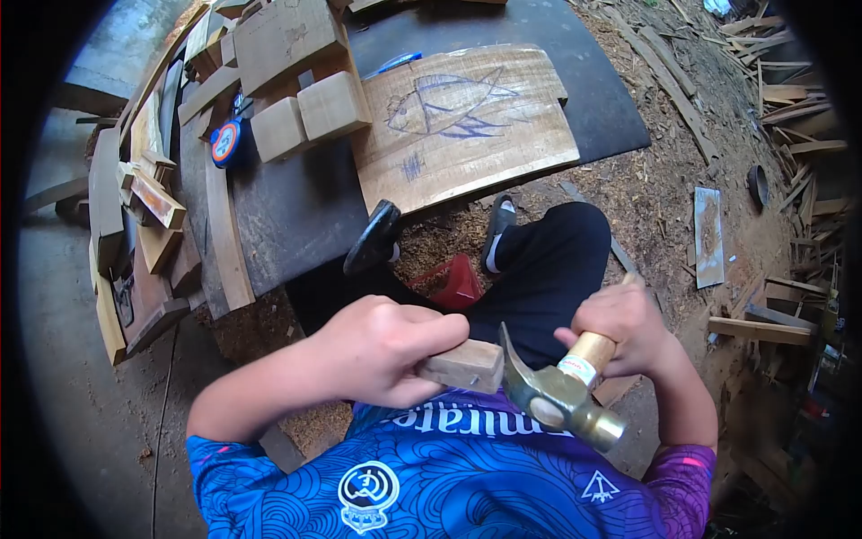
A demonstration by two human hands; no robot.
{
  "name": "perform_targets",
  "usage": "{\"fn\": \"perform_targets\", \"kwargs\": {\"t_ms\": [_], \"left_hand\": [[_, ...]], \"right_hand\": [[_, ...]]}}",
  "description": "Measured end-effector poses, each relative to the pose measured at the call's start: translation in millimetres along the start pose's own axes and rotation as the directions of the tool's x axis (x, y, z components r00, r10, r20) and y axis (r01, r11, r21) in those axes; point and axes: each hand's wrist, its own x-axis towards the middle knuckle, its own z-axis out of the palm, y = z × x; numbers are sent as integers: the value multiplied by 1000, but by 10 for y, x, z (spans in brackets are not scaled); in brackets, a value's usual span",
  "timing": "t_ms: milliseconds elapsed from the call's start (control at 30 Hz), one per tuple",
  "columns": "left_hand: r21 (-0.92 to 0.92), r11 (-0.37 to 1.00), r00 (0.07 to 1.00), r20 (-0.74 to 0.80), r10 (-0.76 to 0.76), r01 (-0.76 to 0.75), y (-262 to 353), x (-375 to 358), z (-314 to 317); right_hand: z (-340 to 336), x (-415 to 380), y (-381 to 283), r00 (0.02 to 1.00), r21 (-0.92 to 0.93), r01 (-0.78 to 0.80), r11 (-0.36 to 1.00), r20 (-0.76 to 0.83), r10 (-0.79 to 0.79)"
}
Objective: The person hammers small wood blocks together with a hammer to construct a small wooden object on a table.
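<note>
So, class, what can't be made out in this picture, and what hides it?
Head view: one end of the wooden block, hidden inside the left hand.
Head view: part of the handle of the hammer, covered by the right hand.
Head view: the handle label's fine print, too small.
Head view: the scrap wood's outer side, lost in the dark rim.

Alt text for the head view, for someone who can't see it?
The left grip holds a small wooden block; the right grip holds a claw hammer beside it. Ahead, a board bearing a fish drawing lies on a dark tabletop.
</note>
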Motion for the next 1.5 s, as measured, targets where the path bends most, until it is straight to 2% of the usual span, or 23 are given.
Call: {"fn": "perform_targets", "kwargs": {"t_ms": [133, 167, 200, 233, 267, 333, 367, 433, 467, 500, 533, 567, 633, 667, 700, 767, 833, 867, 900, 933, 1000, 1233, 1500], "left_hand": [[279, 958, 990, 139, 22, -61, -7, -64, -102], [213, 976, 992, 124, 25, -51, -33, -79, -98], [141, 989, 993, 111, 27, -42, -70, -99, -72], [65, 997, 995, 98, 31, -37, -94, -113, -54], [30, 999, 998, -57, -38, 40, -154, -227, -211], [-239, 946, 922, -265, -282, 220, -332, -456, -489], [-465, 828, 838, -274, -472, 314, -411, -591, -480], [-815, 456, 574, -194, -796, 357, -462, -898, -428], [-780, 517, 670, -175, -721, 352, -414, -780, -307], [-747, 577, 758, -154, -634, 331, -372, -658, -190], [-718, 631, 833, -130, -538, 295, -336, -533, -74], [-795, 543, 872, -37, -488, 270, -340, -466, -35], [-918, 349, 881, 2, -473, 190, -131, -252, -133], [-890, 426, 894, -50, -445, 162, -82, -146, -165], [-918, 373, 891, -51, -451, 136, -12, -52, -219], [-773, 584, 874, -79, -479, 250, -72, 78, -350], [-460, 809, 848, -192, -493, 366, 41, 305, -571], [-101, 961, 872, -405, -275, 256, -63, 423, -604], [289, 944, 858, -514, 13, 159, -135, 555, -627], [240, 945, 846, -530, -66, 224, -105, 677, -652], [384, 895, 878, -478, -17, 226, -290, 919, -718], [670, 679, 902, -430, 26, 300, -501, 1219, -477], [710, 625, 875, -476, 87, 324, -515, 1249, -514]], "right_hand": [[19, -87, 8, 947, 266, -237, 934, 279, 160], [10, -85, 20, 930, 304, -269, 914, 328, 164], [6, -116, 34, 934, 167, -230, 959, 317, 168], [-25, -141, 78, 975, 109, -126, 986, 198, 103], [-101, -173, 173, 997, 29, -23, 999, 80, 21], [-383, -695, 696, 956, -509, -217, 833, -283, 76], [-466, -959, 844, 839, -425, -541, 726, -332, 431], [-243, -1060, 997, 774, -123, -516, 848, -490, 400], [-77, -1022, 990, 689, 106, -472, 875, -576, 441], [-104, -791, 676, 641, 441, -457, 772, -438, 630], [-75, -635, 525, 719, 420, -364, 831, -440, 537], [-94, -556, 384, 766, 521, -318, 792, -352, 538], [-40, -426, 213, 846, 650, -237, 722, -228, 482], [17, -456, 238, 881, 657, -256, 710, -144, 451], [51, -422, 229, 910, 659, -271, 701, -63, 410], [-3, -265, 118, 952, 702, -219, 678, 0, 307], [-133, -67, 41, 981, 634, -188, 750, 91, 170], [-142, -29, -51, 972, 738, -217, 639, 101, 214], [-146, 15, -150, 960, 827, -234, 511, 115, 255], [-153, 39, -221, 958, 861, -197, 469, 67, 280], [-181, 89, -326, 943, 917, -116, 382, -19, 332], [-195, 237, -428, 728, 573, -127, 810, -501, 469], [-236, 397, -181, 756, 241, -150, 959, -596, 269]]}}
